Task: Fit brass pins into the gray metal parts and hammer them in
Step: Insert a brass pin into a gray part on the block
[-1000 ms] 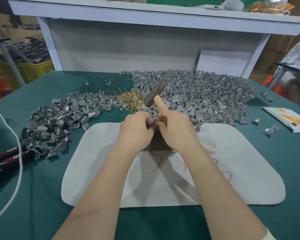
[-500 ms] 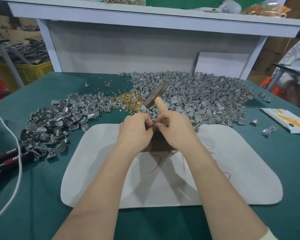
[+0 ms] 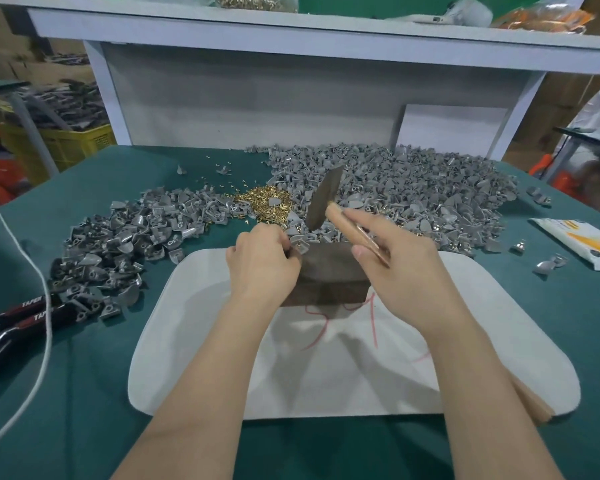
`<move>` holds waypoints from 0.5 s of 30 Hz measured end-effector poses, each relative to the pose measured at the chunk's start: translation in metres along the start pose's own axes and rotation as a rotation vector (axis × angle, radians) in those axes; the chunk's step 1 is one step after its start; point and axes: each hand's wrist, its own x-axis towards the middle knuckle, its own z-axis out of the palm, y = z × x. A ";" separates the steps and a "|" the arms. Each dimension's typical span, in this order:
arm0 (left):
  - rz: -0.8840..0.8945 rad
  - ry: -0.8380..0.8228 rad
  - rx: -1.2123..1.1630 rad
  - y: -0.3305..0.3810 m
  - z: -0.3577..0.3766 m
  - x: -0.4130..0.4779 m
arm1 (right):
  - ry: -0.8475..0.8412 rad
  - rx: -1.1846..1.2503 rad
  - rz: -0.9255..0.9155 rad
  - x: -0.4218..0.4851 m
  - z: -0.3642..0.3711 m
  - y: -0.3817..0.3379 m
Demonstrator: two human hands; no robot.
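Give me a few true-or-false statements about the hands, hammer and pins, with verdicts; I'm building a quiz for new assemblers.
1. The right hand grips the hammer by its wooden handle. True.
2. The brass pins are piled on the white mat. False: they lie on the green table cover beyond the mat, between the gray-part heaps.
3. The left hand lies flat on the mat. False: its fingers curl at the dark block, seemingly pinching a gray part.
4. The dark block stands on the white mat. True.
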 end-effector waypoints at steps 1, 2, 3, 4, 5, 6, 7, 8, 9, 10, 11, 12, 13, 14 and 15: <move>0.002 -0.001 -0.002 0.000 0.000 0.000 | 0.010 0.010 -0.014 0.000 0.000 0.000; 0.004 -0.004 -0.007 -0.001 0.001 0.000 | 0.022 0.018 -0.026 -0.001 -0.001 -0.001; 0.004 -0.008 -0.015 -0.001 0.001 0.000 | 0.029 0.027 -0.037 -0.001 -0.001 -0.002; 0.004 -0.011 -0.022 0.000 0.001 0.000 | 0.022 0.034 -0.045 -0.002 -0.002 -0.003; 0.002 -0.013 -0.027 0.000 0.001 0.000 | -0.003 0.031 -0.052 -0.001 -0.001 -0.004; -0.001 -0.016 -0.029 0.000 0.000 0.001 | -0.042 0.007 -0.062 -0.001 -0.001 -0.005; -0.006 -0.020 -0.030 -0.001 0.000 0.001 | -0.082 -0.029 -0.072 0.001 -0.001 -0.006; -0.012 -0.026 -0.034 -0.001 0.000 0.002 | -0.114 -0.065 -0.075 0.002 0.000 -0.006; -0.015 -0.030 -0.040 -0.001 0.000 0.002 | -0.132 -0.093 -0.071 0.002 0.000 -0.007; -0.015 -0.031 -0.042 -0.001 0.000 0.002 | -0.134 -0.109 -0.063 0.003 -0.001 -0.008; -0.012 -0.029 -0.040 -0.001 0.001 0.002 | -0.114 -0.105 -0.055 0.002 -0.001 -0.010; -0.008 -0.023 -0.037 -0.001 0.001 0.002 | -0.066 -0.077 -0.051 0.002 -0.002 -0.011; -0.005 -0.015 -0.036 -0.002 0.002 0.002 | 0.000 -0.029 -0.049 0.001 -0.003 -0.013; -0.004 -0.007 -0.036 -0.002 0.002 0.003 | 0.059 0.015 -0.054 0.002 -0.005 -0.013; -0.008 -0.002 -0.038 -0.002 0.002 0.003 | 0.083 0.033 -0.062 0.003 -0.006 -0.013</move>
